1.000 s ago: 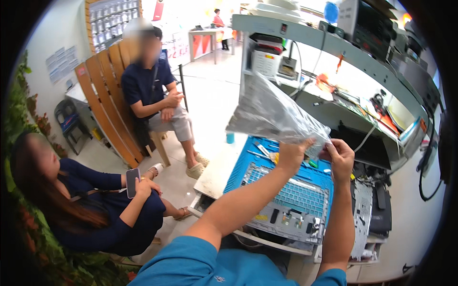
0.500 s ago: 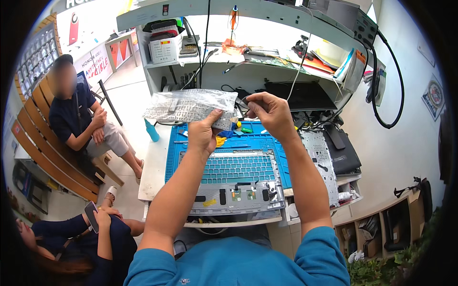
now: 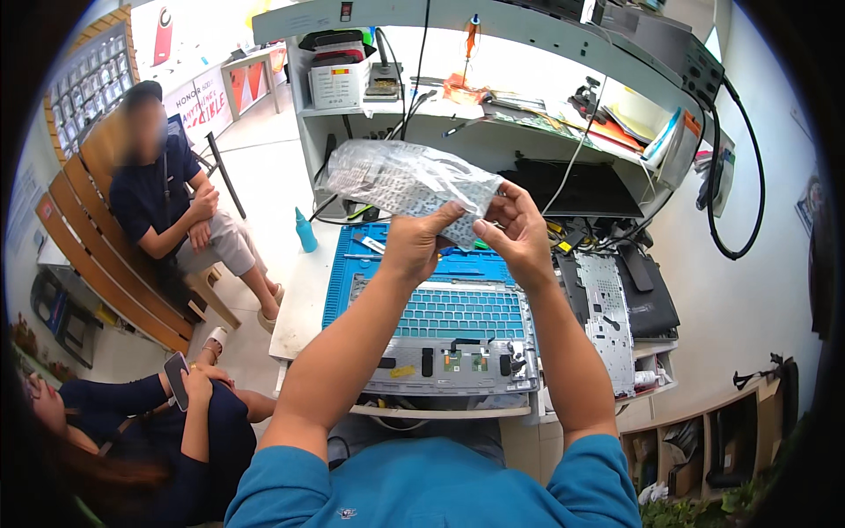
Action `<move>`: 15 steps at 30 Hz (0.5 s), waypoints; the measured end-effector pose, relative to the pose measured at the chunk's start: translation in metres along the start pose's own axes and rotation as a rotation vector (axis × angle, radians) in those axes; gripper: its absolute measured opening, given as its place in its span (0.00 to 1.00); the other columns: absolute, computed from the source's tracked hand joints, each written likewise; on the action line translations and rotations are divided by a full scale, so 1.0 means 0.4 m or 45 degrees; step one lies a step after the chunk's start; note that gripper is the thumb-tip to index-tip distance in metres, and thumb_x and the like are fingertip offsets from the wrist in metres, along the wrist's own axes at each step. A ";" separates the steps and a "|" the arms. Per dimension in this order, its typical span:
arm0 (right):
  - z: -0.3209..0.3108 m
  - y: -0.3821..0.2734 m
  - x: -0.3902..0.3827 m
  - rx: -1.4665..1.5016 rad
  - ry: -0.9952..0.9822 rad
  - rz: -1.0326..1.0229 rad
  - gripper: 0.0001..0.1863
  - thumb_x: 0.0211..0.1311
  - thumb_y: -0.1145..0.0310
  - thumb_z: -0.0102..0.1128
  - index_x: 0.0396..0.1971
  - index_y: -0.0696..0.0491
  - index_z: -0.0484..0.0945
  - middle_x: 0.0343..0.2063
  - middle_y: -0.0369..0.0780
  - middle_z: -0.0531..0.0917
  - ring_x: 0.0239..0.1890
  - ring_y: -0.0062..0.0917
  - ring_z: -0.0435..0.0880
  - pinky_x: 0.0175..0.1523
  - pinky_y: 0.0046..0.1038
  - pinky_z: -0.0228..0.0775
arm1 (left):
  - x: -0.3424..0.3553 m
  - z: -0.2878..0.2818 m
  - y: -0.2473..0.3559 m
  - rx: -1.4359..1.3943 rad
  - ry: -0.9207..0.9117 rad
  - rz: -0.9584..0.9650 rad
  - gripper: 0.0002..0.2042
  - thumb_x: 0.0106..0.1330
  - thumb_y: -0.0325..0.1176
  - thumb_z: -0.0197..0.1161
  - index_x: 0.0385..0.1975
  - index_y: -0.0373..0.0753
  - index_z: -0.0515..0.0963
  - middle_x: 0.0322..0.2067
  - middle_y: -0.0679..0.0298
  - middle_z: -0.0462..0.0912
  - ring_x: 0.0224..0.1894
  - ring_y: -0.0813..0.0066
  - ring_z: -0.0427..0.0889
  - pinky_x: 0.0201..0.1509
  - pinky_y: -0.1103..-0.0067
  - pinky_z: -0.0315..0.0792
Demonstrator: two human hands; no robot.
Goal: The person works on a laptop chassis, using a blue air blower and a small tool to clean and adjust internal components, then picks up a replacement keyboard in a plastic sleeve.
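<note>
A clear plastic bag with a flat, pale metal-backed panel inside, which looks like a laptop keyboard, is held up over the bench. My left hand is closed on its lower edge, thumb on top. At the bag's right end, my right hand pinches the edge between thumb and fingers; some fingertips are hidden. Below my hands, a grey laptop palmrest cover lies inner side up on a blue work mat. The mat shows through its key openings.
Behind the bag is a shelf with a white box, cables and an upright orange-handled tool. A blue bottle stands left of the mat. Laptop parts and a black laptop lie right. Two people sit at the left.
My right hand has come down onto the bag's right end and grips it. The bag is now tilted, its left end higher. The view has shifted slightly.
</note>
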State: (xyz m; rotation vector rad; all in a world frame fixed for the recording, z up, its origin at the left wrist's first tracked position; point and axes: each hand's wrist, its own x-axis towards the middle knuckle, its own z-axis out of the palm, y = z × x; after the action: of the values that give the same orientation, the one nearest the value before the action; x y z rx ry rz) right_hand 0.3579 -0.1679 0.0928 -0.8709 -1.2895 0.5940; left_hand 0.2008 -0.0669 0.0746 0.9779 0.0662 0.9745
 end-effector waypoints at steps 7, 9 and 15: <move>0.026 -0.015 -0.019 -0.082 0.226 -0.218 0.16 0.78 0.75 0.68 0.61 0.62 0.81 0.51 0.39 0.88 0.50 0.20 0.89 0.55 0.24 0.85 | 0.002 0.077 -0.003 -0.072 -0.050 -0.030 0.22 0.74 0.34 0.77 0.63 0.36 0.78 0.52 0.60 0.89 0.52 0.69 0.91 0.46 0.74 0.91; 0.066 -0.062 -0.015 -0.062 0.382 -0.261 0.15 0.80 0.74 0.66 0.60 0.62 0.82 0.49 0.38 0.89 0.47 0.18 0.88 0.52 0.22 0.83 | -0.005 0.108 0.000 -0.150 -0.032 -0.114 0.25 0.74 0.42 0.77 0.62 0.36 0.78 0.49 0.62 0.89 0.53 0.71 0.90 0.41 0.76 0.89; 0.035 -0.122 0.042 -0.477 0.570 -0.520 0.11 0.78 0.76 0.66 0.54 0.64 0.86 0.41 0.40 0.93 0.42 0.16 0.90 0.47 0.22 0.82 | -0.069 0.116 0.076 1.008 -0.482 -0.568 0.18 0.72 0.39 0.79 0.53 0.37 0.83 0.33 0.63 0.87 0.34 0.74 0.90 0.32 0.76 0.83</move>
State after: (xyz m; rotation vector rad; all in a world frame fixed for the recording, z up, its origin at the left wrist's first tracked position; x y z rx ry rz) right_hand 0.3435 -0.1791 0.1432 -0.9424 -1.1309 -0.1689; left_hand 0.1851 -0.1121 0.1139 1.7673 0.3560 0.3178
